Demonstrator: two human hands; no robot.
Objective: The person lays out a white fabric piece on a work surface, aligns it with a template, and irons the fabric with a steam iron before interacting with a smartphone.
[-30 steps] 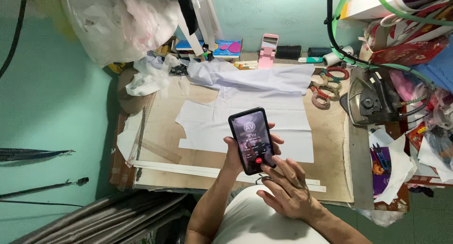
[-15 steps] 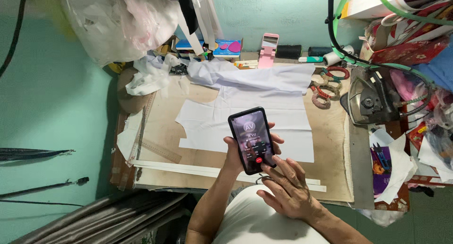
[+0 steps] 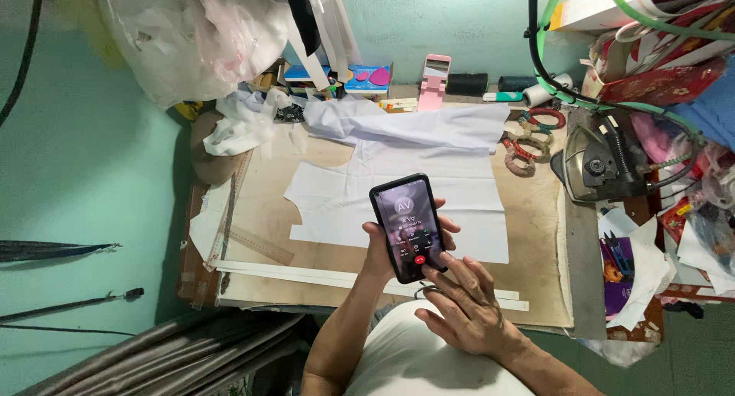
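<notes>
I count one smartphone point(image 3: 406, 227) between my two hands, and one iron point(image 3: 596, 166). Two pairs of scissors point(image 3: 528, 140) and one wooden ruler point(image 3: 259, 245) lie on my table

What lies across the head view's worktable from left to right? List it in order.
Wooden ruler → smartphone held in the left hand, right hand tapping its screen → scissors with wrapped handles → clothes iron.

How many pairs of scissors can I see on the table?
2. One pair of scissors with teal-wrapped handles lies near the table's far right edge; a second pair with red-wrapped handles lies just in front of it, left of the iron. Clutter may hide others.
</notes>
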